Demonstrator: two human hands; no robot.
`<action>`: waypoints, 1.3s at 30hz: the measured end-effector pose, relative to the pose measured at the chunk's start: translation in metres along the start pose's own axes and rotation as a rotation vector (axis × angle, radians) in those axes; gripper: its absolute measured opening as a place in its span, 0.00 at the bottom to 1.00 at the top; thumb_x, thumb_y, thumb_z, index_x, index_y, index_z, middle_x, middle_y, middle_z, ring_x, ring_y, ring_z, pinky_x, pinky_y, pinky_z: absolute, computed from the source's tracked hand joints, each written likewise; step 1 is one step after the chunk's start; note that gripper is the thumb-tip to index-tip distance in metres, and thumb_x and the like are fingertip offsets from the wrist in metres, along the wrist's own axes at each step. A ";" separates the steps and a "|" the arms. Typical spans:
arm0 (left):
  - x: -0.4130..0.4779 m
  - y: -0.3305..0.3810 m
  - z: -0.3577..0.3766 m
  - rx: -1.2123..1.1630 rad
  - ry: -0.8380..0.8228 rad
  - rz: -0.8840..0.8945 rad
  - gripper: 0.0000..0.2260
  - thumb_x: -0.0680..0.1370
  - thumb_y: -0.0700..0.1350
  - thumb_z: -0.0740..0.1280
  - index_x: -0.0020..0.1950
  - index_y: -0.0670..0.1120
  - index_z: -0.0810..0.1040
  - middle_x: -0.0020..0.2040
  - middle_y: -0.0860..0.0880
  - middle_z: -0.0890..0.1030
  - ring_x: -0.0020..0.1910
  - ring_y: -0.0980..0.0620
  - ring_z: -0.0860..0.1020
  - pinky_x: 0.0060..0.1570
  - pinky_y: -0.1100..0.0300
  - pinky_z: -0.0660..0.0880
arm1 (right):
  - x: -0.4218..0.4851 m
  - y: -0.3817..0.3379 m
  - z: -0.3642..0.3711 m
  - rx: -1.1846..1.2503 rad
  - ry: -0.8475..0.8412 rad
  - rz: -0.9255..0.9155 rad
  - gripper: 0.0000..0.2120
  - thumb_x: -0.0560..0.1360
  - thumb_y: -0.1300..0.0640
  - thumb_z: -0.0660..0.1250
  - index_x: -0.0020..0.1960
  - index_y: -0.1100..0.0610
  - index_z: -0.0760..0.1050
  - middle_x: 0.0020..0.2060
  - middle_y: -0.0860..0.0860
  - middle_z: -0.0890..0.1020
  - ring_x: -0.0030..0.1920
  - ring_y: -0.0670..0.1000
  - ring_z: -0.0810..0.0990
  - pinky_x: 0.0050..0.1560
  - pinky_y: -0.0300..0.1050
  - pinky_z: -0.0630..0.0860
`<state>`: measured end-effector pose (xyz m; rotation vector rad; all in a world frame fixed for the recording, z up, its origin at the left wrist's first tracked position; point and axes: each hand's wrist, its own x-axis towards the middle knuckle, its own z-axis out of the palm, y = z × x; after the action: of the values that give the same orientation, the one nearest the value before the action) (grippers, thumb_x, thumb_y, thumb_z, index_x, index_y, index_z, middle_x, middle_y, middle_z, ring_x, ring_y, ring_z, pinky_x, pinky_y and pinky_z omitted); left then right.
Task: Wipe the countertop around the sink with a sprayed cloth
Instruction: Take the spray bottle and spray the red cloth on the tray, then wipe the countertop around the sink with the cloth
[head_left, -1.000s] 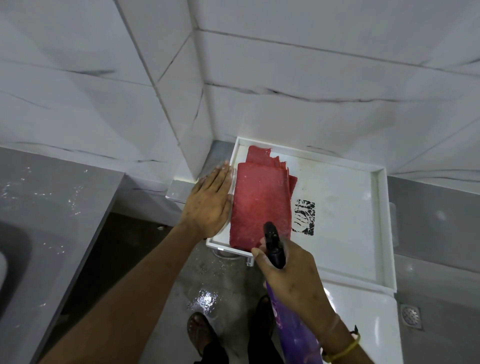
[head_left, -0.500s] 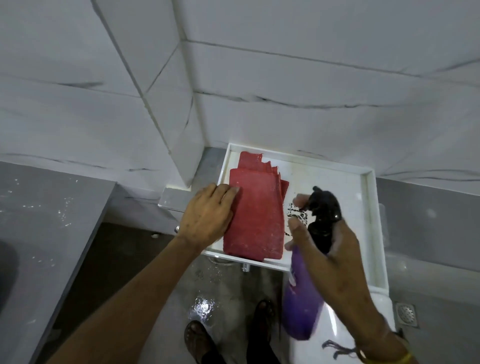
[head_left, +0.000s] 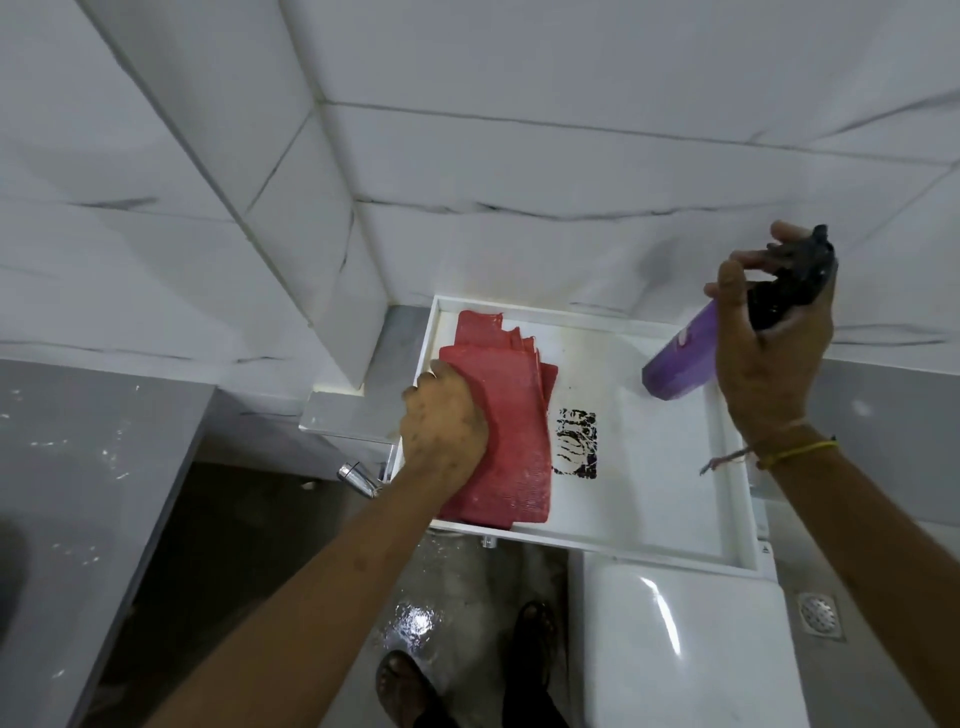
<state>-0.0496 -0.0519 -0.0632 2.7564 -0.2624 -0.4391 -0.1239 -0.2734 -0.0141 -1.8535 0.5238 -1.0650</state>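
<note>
A folded red cloth (head_left: 511, 431) lies on the left part of a white tray-like shelf (head_left: 670, 499) set in the tiled corner. My left hand (head_left: 445, 423) lies on the cloth's left side with its fingers curled down onto it. My right hand (head_left: 769, 338) is raised at the right and holds a purple spray bottle (head_left: 685, 353) by its black trigger head (head_left: 795, 280). The bottle is tilted, with its base pointing down-left over the shelf. The grey countertop (head_left: 78, 493) runs along the left edge; the sink is barely in view.
A black print mark (head_left: 575, 441) sits on the shelf beside the cloth. A white toilet tank lid (head_left: 680, 649) lies below the shelf, a floor drain (head_left: 820, 613) to its right. A chrome tap fitting (head_left: 358, 478) sticks out left of the shelf. The floor is wet near my feet (head_left: 400, 686).
My right hand has swung the spray bottle up and to the right, away from the cloth. My left hand has shifted from the cloth's edge onto the cloth and curled its fingers.
</note>
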 end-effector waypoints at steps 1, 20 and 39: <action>0.001 0.002 0.000 0.008 0.000 -0.024 0.18 0.78 0.39 0.61 0.66 0.34 0.65 0.62 0.36 0.74 0.63 0.36 0.73 0.57 0.46 0.74 | 0.002 0.006 0.000 -0.015 -0.006 0.007 0.18 0.76 0.50 0.65 0.62 0.55 0.67 0.48 0.55 0.79 0.46 0.62 0.82 0.53 0.62 0.78; 0.018 0.009 0.001 -0.258 -0.010 -0.240 0.15 0.76 0.44 0.65 0.62 0.41 0.71 0.58 0.38 0.79 0.56 0.37 0.78 0.53 0.48 0.76 | 0.001 0.028 -0.001 -0.040 -0.031 0.218 0.38 0.73 0.47 0.68 0.73 0.61 0.54 0.63 0.55 0.71 0.63 0.54 0.73 0.67 0.47 0.72; -0.088 -0.019 -0.147 -0.936 -0.399 0.249 0.11 0.73 0.42 0.73 0.54 0.50 0.78 0.50 0.38 0.84 0.48 0.42 0.84 0.48 0.49 0.83 | -0.111 -0.080 0.034 0.910 -0.916 1.063 0.25 0.64 0.43 0.75 0.58 0.51 0.79 0.58 0.55 0.83 0.60 0.56 0.80 0.54 0.51 0.81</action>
<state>-0.0810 0.0294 0.0850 1.6924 -0.3695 -0.7936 -0.1611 -0.1382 -0.0029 -0.8197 0.2859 0.2981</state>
